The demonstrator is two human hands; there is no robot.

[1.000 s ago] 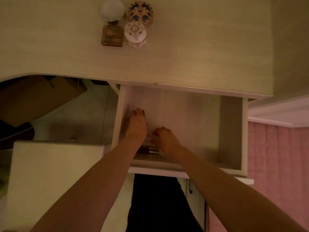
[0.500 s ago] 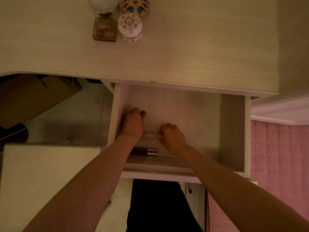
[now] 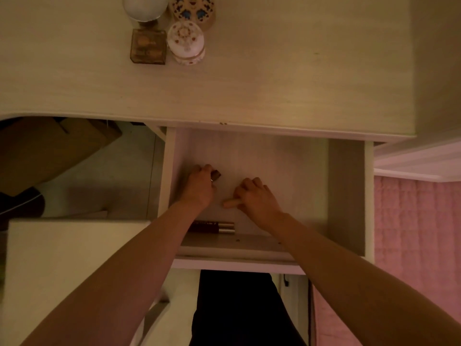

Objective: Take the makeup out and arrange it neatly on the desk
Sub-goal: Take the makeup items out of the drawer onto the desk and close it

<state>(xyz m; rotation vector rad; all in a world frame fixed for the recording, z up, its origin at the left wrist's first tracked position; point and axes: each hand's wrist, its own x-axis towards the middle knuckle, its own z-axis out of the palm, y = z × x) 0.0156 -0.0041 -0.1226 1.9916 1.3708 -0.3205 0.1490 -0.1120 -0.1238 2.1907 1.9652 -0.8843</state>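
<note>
Both of your hands were down inside the open drawer [image 3: 346, 196], which stood pulled out under the front edge of the desk [image 3: 274, 83]. Your left hand [image 3: 199, 189] was curled near the drawer's left wall, its fingers closed round a small dark tube [image 3: 216, 175] whose shiny end poked out past your fingertips. Your right hand [image 3: 258, 199] sat just beside it, toward the middle of the drawer floor, fingers bent over a pale stick [image 3: 230, 203] that showed at the thumb side (how much of it lay under the palm could not be seen). The two hands were near each other but not touching.

Behind your wrists, against the drawer's front panel, lay two slim tubes [image 3: 214, 227] side by side, dark bodies with silvery caps.

At the back of the desk stood a tight cluster: a square perfume bottle [image 3: 148, 47], a round floral jar [image 3: 185, 42] touching its right side, a patterned round box [image 3: 193, 8] behind that, and a white globe [image 3: 144, 7] behind the bottle.

To your right was a pink quilted cover [image 3: 414, 233]; a cardboard box [image 3: 50, 151] sat under the desk on your left.
</note>
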